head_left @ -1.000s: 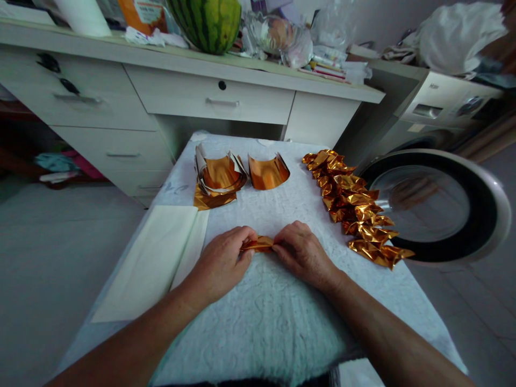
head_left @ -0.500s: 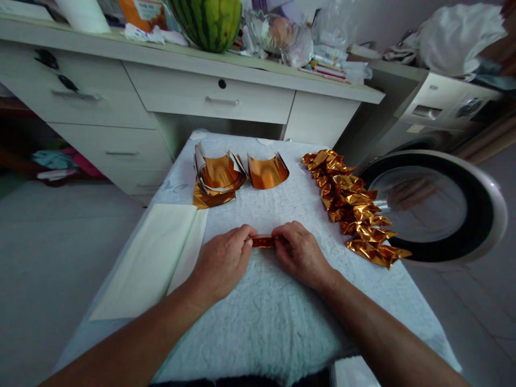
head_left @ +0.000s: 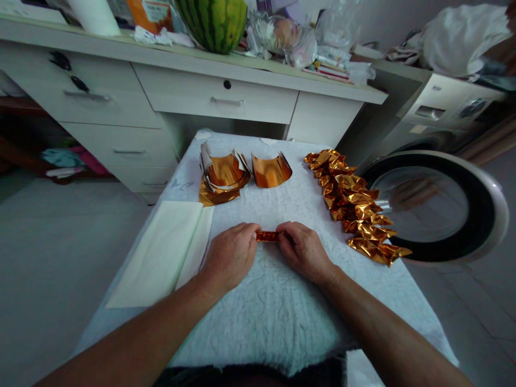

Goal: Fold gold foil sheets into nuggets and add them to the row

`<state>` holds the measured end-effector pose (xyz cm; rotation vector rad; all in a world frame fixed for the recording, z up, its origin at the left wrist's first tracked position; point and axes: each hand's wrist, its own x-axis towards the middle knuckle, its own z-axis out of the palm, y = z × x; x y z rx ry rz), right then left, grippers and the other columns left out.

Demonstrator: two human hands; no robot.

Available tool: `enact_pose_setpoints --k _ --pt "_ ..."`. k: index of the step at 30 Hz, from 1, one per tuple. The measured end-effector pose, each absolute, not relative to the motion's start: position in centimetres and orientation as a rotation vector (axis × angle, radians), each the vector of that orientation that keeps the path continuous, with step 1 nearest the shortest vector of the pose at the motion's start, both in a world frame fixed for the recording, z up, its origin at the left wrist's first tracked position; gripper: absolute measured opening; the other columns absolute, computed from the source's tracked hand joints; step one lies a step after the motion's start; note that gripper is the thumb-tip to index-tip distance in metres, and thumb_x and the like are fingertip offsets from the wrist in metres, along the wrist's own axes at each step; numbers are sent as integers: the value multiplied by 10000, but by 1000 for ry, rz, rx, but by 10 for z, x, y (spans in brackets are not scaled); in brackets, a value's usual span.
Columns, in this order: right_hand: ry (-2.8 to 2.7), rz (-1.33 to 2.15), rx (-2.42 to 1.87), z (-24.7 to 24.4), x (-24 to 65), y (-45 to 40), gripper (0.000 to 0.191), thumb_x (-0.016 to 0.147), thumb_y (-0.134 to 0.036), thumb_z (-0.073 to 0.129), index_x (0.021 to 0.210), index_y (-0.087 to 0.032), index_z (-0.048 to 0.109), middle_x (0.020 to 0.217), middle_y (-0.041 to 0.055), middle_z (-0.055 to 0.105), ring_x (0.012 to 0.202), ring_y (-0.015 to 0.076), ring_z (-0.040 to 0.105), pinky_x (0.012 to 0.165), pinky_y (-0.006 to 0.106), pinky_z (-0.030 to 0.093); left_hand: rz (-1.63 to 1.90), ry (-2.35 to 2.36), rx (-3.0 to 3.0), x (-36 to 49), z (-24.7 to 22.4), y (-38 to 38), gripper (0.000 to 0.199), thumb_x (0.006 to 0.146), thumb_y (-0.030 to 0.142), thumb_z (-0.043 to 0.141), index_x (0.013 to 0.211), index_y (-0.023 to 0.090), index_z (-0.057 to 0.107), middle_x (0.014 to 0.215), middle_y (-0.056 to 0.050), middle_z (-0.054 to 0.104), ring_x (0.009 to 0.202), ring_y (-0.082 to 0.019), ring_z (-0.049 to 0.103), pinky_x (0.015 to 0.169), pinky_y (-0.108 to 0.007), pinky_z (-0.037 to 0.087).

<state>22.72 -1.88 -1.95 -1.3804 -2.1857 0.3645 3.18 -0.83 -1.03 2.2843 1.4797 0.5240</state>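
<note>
A narrow rolled strip of gold foil paper (head_left: 267, 236) is stretched level between my two hands, just above the cloth. My left hand (head_left: 233, 252) pinches its left end, and my right hand (head_left: 303, 248) closes around the right end. Only the middle of the strip shows; both ends are hidden by fingers. Beyond the hands lie a stack of curled gold foil sheets (head_left: 223, 171) and a single curled gold sheet (head_left: 272, 171). Folded gold foil ingots (head_left: 355, 201) run in an overlapping row on the right.
The table has a pale, wrinkled cloth (head_left: 258, 317). Folded cream paper (head_left: 157, 258) lies beside my left forearm. Behind stands a white drawer desk (head_left: 217, 97) bearing a watermelon (head_left: 213, 24). An open washing machine door (head_left: 435, 207) juts out close to the table's right side.
The view has shifted slightly, so everything sits a little further right. Both hands still hold the foil strip; slightly more of its middle shows between them.
</note>
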Motion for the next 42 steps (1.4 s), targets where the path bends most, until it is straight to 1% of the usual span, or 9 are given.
enact_pose_setpoints --k 4,8,11,15,22,29,36,42 --pt "-2177 367 -1365 -22 228 -20 138 901 -169 468 988 -178 574 788 37 625 705 161 586 681 265 449 548 1463 2293 31 -13 -8 318 942 144 380 1148 146 623 1053 -82 707 959 -225 670 870 -378 525" --pt "-2181 373 -1349 -23 228 -20 145 900 -163 472 1017 -183 556 795 29 632 704 155 586 689 263 453 602 1436 2292 30 -15 -8 307 936 125 390 1135 146 623 1039 -76 703 959 -217 666 868 -371 526" --pt "-2187 388 -1338 -21 227 -21 135 912 -178 458 1005 -177 556 781 29 625 696 155 582 680 263 450 633 1437 2285 30 -15 -8 292 943 132 390 1112 147 628 1033 -74 699 963 -217 661 875 -374 521" --pt "-2160 391 -1381 -17 225 -21 137 918 -185 441 974 -172 566 758 30 615 683 158 577 665 266 441 667 1419 2283 31 -15 -8 290 953 135 376 1085 145 634 1001 -72 703 937 -216 665 846 -372 530" --pt "-2119 428 -1455 -19 223 -21 145 942 -214 433 972 -181 571 814 48 642 735 167 601 700 275 459 741 1394 2351 30 -18 -9 290 930 105 392 1097 139 627 1001 -81 720 926 -206 681 844 -362 549" --pt "-2136 437 -1424 -21 222 -20 159 951 -201 414 996 -179 565 828 52 639 737 165 602 705 273 465 701 1448 2377 32 -18 -9 289 925 105 404 1095 131 636 1008 -93 733 932 -214 696 850 -370 563" --pt "-2152 440 -1396 -20 221 -20 154 948 -184 409 988 -177 558 831 54 638 748 166 601 716 274 465 638 1476 2385 32 -19 -8 320 909 81 408 1136 106 632 1024 -112 739 935 -222 703 855 -377 571" --pt "-2174 431 -1404 -21 221 -22 162 942 -180 404 977 -170 561 837 62 642 758 170 601 722 278 459 584 1501 2393 33 -17 -8 328 889 68 427 1139 135 628 1039 -95 742 932 -214 705 853 -362 569"
